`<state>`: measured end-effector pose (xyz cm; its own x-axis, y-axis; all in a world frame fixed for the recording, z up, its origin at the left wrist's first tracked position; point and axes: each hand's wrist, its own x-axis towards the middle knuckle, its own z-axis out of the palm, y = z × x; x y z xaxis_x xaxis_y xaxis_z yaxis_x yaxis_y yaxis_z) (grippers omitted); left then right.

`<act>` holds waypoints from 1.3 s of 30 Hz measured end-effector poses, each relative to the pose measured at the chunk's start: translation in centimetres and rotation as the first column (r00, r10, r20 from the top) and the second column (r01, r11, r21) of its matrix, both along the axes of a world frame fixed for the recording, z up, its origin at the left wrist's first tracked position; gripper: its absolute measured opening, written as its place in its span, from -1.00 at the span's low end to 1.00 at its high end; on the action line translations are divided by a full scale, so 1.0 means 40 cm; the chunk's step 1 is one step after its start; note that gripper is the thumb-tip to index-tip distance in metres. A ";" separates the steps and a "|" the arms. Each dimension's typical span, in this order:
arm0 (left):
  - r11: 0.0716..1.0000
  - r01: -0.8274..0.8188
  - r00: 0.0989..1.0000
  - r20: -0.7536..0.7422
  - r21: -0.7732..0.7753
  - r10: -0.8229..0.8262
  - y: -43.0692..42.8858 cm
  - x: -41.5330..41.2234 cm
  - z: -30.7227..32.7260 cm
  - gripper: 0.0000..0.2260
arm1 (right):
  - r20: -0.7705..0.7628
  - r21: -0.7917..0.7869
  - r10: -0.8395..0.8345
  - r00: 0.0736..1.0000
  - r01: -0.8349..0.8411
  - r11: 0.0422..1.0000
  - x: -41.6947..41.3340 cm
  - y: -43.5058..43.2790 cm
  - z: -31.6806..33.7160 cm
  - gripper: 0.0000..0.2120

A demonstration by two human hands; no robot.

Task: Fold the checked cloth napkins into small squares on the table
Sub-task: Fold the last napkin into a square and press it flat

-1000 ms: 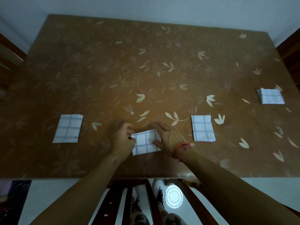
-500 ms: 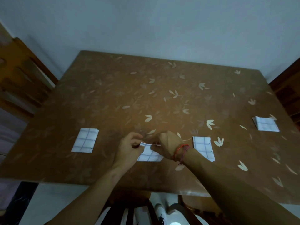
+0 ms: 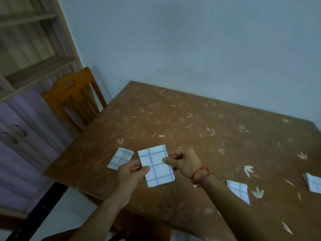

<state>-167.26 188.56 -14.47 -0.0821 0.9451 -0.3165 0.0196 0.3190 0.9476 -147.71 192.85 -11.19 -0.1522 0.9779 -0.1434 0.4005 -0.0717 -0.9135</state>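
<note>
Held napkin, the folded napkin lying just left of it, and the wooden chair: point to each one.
held napkin point(image 3: 156, 168), head view, middle of its checked face.
folded napkin point(image 3: 120, 158), head view, middle of its top layer.
wooden chair point(image 3: 76, 84), head view, top rail of its backrest.

The brown table point(image 3: 173, 122), its top printed with pale leaves, carries three folded white napkins with blue checks. The first napkin point(image 3: 120, 159) lies flat just beyond and to the left of the left hand point(image 3: 129, 173), its near corner hidden behind that hand. The second napkin point(image 3: 238, 190) lies right of the right hand point(image 3: 185, 164), close beside the forearm, and the third napkin point(image 3: 313, 185) lies farther right, cut off by the frame's edge.
</note>
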 end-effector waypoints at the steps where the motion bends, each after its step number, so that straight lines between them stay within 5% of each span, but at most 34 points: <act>1: 1.000 -0.019 1.000 -0.003 0.000 0.019 -0.013 -0.012 0.005 -0.78 | -0.032 -0.006 0.021 0.999 -0.021 1.000 -0.020 0.000 0.007 -0.94; 16: 0.899 -0.425 0.884 -0.167 0.106 0.437 -0.209 -0.241 0.064 -0.88 | -0.148 -0.057 0.393 0.908 -0.404 0.913 -0.311 -0.013 0.053 -0.80; 26: 0.796 -0.582 0.800 -0.057 0.169 0.597 -0.423 -0.554 0.088 -0.87 | -0.170 -0.011 0.619 0.767 -0.630 0.777 -0.710 -0.131 0.086 -0.87; 39: 0.882 -0.444 0.834 -0.287 0.159 0.471 -0.668 -1.085 0.059 -0.94 | 0.018 -0.035 0.865 0.502 -0.864 0.502 -1.313 -0.316 0.090 -0.80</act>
<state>-210.67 161.85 -12.12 -0.5918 0.7963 -0.1254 0.1857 0.2861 0.9400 -200.22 180.21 -7.57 -0.9156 0.3593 -0.1805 0.2992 0.3087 -0.9029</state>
